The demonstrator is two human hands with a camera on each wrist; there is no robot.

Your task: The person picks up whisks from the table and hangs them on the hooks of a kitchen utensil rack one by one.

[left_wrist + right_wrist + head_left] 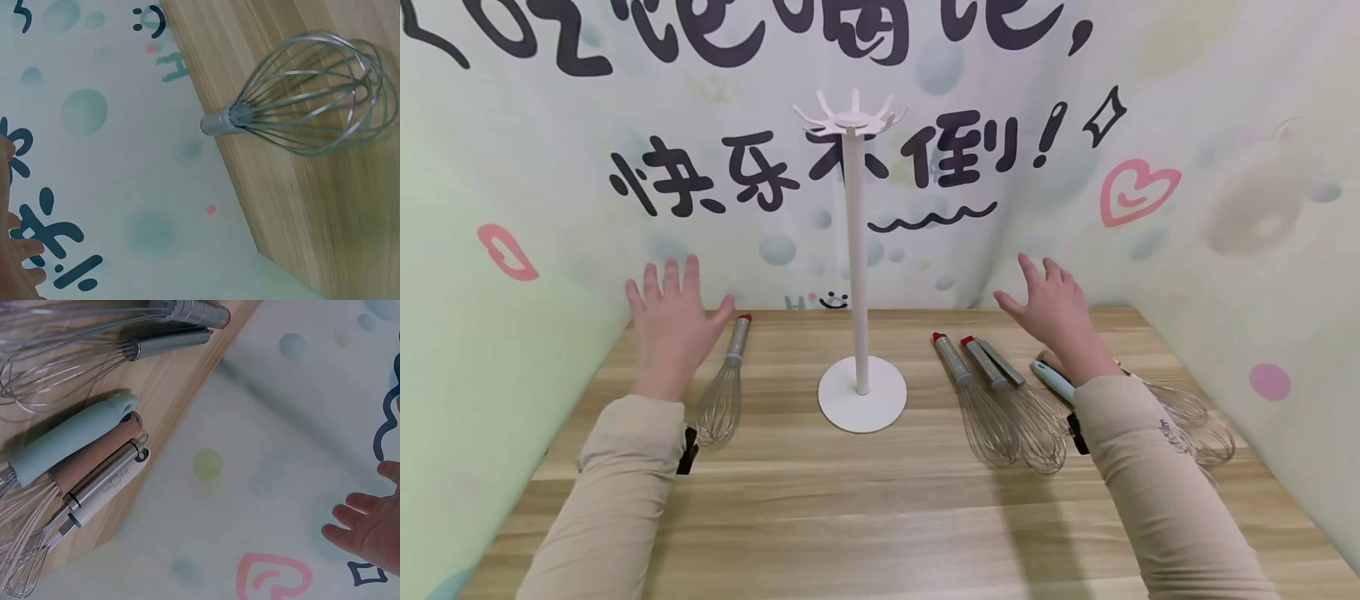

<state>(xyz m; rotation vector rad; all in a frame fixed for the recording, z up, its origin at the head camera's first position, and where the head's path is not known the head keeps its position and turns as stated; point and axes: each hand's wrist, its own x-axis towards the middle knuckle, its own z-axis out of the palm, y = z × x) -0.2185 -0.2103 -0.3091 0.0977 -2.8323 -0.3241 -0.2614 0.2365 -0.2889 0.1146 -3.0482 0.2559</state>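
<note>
My left hand (672,329) is held up with fingers spread, just left of a wire whisk (738,340) with a grey handle and red end. That same whisk (222,122) lies on the wood in the left wrist view. On the other side, my right hand (1056,308) hovers with loosely bent fingers and nothing in it. Below and left of it lie two red-ended whisks (952,360) and a steel-handled one (174,345). Beneath its wrist is a whisk with a light blue handle (72,437), beside a brown-handled whisk (100,450) and steel and white handles (115,494).
Between the hands stands a white rack (856,250) on a round base, with a ring of upturned hooks on top. Printed cloth walls (760,275) enclose the wooden table (820,517) at the back and sides. Several handles point toward the back edge.
</note>
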